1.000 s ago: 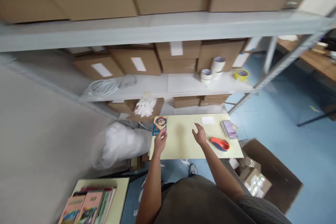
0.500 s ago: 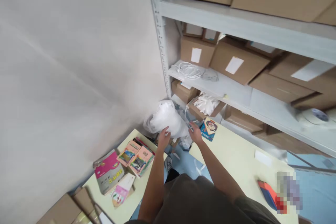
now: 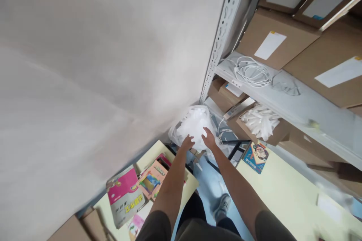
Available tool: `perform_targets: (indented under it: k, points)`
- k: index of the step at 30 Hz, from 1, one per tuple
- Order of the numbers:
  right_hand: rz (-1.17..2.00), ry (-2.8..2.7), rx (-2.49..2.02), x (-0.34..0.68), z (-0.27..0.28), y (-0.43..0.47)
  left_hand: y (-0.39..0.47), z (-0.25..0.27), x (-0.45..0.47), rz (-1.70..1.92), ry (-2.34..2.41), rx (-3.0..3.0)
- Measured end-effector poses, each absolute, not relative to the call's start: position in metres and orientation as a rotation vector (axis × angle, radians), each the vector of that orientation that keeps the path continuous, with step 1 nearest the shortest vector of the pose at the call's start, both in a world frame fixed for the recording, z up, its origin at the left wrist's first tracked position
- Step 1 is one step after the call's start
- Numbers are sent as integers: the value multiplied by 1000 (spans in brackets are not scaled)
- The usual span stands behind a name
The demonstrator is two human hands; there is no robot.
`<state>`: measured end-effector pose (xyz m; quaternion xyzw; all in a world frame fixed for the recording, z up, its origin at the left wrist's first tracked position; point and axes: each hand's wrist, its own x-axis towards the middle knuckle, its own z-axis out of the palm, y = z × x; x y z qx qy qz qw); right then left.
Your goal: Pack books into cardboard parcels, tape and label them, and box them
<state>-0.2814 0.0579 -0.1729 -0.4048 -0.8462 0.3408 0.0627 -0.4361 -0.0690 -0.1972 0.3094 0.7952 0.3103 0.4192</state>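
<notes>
A white translucent plastic bag [image 3: 195,118], bulging with white contents, stands in the corner where the wall meets the shelf rack. My left hand [image 3: 187,143] reaches over its near side, thumb and fingers apart. Close by on the right, my right hand [image 3: 208,138] is also over the bag with fingers spread. Neither hand is closed around anything; whether the fingertips touch the plastic I cannot tell.
Books [image 3: 126,196] lie on a cream table [image 3: 160,147] at left. Another cream table [image 3: 271,192] at right bears a blue booklet [image 3: 256,157]. The metal shelf rack [image 3: 283,94] holds cartons [image 3: 278,37] and a coiled white cable [image 3: 252,71]. Blue floor [image 3: 207,180] shows between the tables.
My view has shifted closer to the corner. Both hands have moved forward over the bag and closer together. A shoe now shows farther right on the floor.
</notes>
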Motion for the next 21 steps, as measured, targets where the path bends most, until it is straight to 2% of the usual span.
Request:
perform_targets:
  k: [3, 5, 8, 10, 17, 21]
  points:
    - [1055, -2550, -1249, -279, -208, 57, -59, -224, -440, 637, 2063, 828]
    - [1066, -2548, -1261, -277, -226, 58, -54, -234, -442, 415, 2123, 872]
    - [1072, -2554, -1340, -280, -242, 64, -48, -240, -439, 50, 2083, 947]
    - [1050, -2563, -1423, -284, -246, 68, -46, -239, -429, -69, 1988, 1018]
    - [955, -2660, -1709, -297, -241, 69, -45, -230, -392, 3, 1779, 1106]
    - [963, -2771, -1735, -293, -244, 68, -37, -232, -416, 144, 1990, 1026]
